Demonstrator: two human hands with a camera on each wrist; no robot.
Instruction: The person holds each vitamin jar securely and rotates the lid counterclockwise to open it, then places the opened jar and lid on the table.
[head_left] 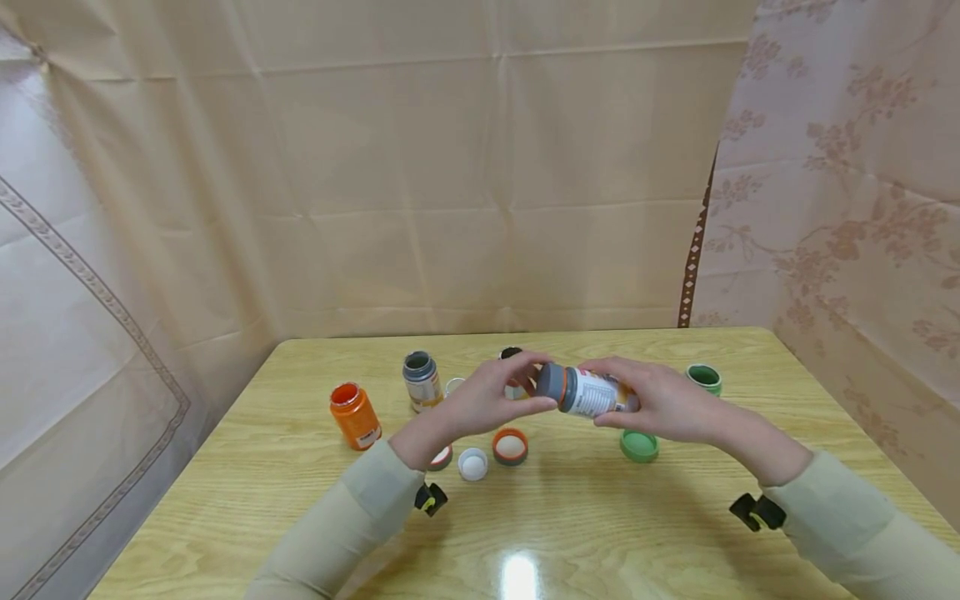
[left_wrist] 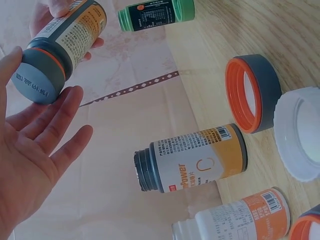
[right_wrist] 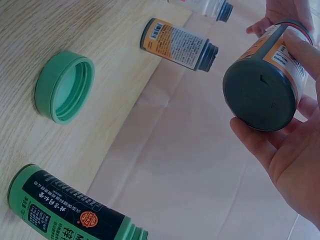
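A grey pill bottle (head_left: 596,394) with a white and orange label is held tilted in the air above the table, its grey cap (head_left: 552,382) pointing left. My right hand (head_left: 667,404) grips the bottle's body near its base, thumb on one side and fingers on the other. My left hand (head_left: 483,400) pinches the cap between thumb and fingertips, as the left wrist view also shows. An orange band shows just under the cap (left_wrist: 39,75). Behind my left hand stands another grey bottle (left_wrist: 192,159), uncapped and partly hidden in the head view.
Uncapped bottles stand about: an orange one (head_left: 356,418), a grey one (head_left: 423,385), a white one (left_wrist: 240,219), and a green one (head_left: 703,380) at right. Loose caps lie nearer: green (head_left: 640,446), white (head_left: 472,464), orange-lined grey (head_left: 510,447), and one partly covered by my left wrist (head_left: 442,457).
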